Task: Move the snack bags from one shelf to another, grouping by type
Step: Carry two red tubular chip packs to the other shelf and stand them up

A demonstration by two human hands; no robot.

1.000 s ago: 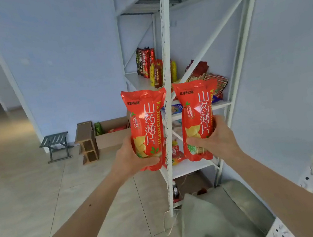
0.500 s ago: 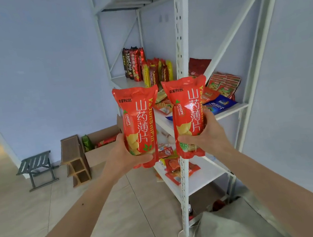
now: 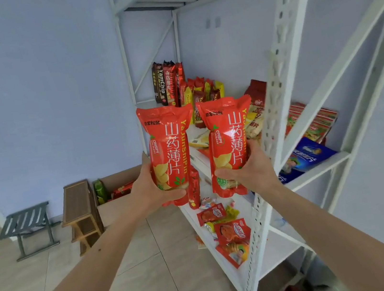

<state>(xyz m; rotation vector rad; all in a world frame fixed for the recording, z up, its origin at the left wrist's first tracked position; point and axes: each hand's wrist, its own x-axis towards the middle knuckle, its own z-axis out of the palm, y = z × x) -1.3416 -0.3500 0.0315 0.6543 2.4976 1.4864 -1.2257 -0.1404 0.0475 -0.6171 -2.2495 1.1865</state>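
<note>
Two matching red yam-chip bags, the left bag (image 3: 170, 153) and the right bag (image 3: 229, 143), are standing upright side by side above the fingers gripping their lower ends. The left hand (image 3: 149, 190) and right hand (image 3: 250, 173) are each curling fingers around one bag. Beyond the fingertips, the white metal shelf (image 3: 315, 171) is carrying assorted snack packets (image 3: 232, 234).

You're standing in a plain storeroom: a white perforated-steel shelving rack (image 3: 278, 111) loaded with red and yellow snack packets (image 3: 198, 91) stands against bare pale-blue walls (image 3: 39, 94), and an open cardboard box (image 3: 116, 182) of more stock sits on the beige tiled floor (image 3: 156, 276).
</note>
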